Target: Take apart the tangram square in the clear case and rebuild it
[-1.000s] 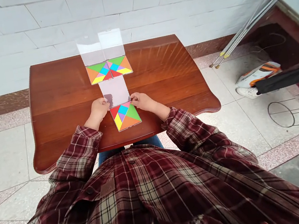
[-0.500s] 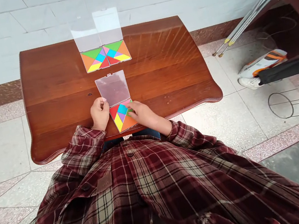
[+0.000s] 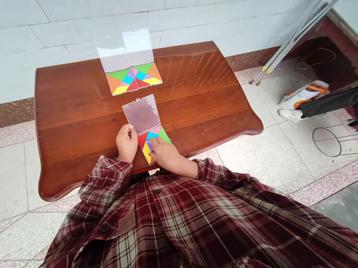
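Note:
A small open case lies near the front edge of the brown wooden table [image 3: 76,124]. Its clear lid [image 3: 142,114] is folded back flat and its tray holds a coloured tangram puzzle [image 3: 158,135]. My left hand [image 3: 126,143] is curled against the case's left edge, fingers closed on it. My right hand [image 3: 164,151] rests over the tray's lower half, fingertips pressed on the pieces near the purple one. What the right fingers grip, if anything, is hidden.
Two more open tangram cases [image 3: 133,78] sit side by side at the table's far edge by the white tiled wall. On the floor to the right are a shoe [image 3: 303,94], dark cloth [image 3: 349,101], a wire ring stand [image 3: 331,141] and leaning metal poles [image 3: 302,27].
My right hand has moved from the case's right edge onto the tangram pieces, covering the tray's lower half. The left hand stays at the left edge. The view has shifted.

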The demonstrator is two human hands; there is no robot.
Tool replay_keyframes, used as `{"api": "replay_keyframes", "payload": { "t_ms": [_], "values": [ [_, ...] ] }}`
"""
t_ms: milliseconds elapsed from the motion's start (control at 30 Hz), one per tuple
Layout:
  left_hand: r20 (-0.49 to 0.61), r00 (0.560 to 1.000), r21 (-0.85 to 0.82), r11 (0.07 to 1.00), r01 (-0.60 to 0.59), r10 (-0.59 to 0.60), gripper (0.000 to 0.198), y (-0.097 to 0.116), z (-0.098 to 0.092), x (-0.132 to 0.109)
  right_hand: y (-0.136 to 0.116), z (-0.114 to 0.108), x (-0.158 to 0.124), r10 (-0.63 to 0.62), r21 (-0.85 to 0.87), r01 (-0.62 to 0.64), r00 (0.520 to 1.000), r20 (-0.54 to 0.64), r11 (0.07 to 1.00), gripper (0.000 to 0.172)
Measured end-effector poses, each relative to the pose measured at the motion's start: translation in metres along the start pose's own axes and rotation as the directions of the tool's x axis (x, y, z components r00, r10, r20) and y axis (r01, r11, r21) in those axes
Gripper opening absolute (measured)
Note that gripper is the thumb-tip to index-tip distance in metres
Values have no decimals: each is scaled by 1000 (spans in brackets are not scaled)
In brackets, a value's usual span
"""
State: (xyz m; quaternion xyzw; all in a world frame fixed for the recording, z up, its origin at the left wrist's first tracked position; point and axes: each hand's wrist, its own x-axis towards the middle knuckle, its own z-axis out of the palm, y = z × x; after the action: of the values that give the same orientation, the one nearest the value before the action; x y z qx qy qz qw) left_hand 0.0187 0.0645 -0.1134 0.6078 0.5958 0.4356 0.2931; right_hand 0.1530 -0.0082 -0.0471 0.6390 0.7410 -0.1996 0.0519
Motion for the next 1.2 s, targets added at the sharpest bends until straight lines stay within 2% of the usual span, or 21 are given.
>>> {"api": "replay_keyframes", "payload": {
  "t_ms": [200,333,467,567,633,700,767,833,967,1067,1200],
  "values": [
    [14,1000,56,998,-24,24,5,-4,2,-1,8,-3,12,44,137,-48,998,33,989,41],
    [24,999,81,996,-34,32,5,-3,1,-1,16,1,18,27,209,-33,999,29,977,28],
    [32,999,94,995,-33,31,6,-4,1,-1,26,8,25,-20,320,34,999,-48,947,13],
    [33,999,98,994,-39,36,6,-6,1,-1,38,11,30,-88,469,129,990,-108,874,24],
    [32,999,92,995,-37,34,6,-7,1,-1,50,9,31,-85,599,143,989,-124,788,23],
    [39,999,90,995,-34,31,6,-8,1,0,68,5,30,-16,723,86,995,-103,685,13],
    [49,998,99,995,-31,26,7,-8,1,0,89,-1,29,77,784,7,995,-70,621,10],
    [54,998,109,994,-27,21,8,-8,1,0,109,-5,30,140,756,-23,986,-91,654,9],
    [54,998,126,992,-25,19,11,-8,1,1,134,-7,36,189,528,-68,966,-179,847,5],
    [56,998,136,990,-27,19,12,-8,1,1,132,-5,39,218,335,-136,950,-223,932,11],
    [52,998,152,988,-39,31,10,-6,0,1,118,-8,35,250,221,-187,921,-300,957,24]
  ]
}}
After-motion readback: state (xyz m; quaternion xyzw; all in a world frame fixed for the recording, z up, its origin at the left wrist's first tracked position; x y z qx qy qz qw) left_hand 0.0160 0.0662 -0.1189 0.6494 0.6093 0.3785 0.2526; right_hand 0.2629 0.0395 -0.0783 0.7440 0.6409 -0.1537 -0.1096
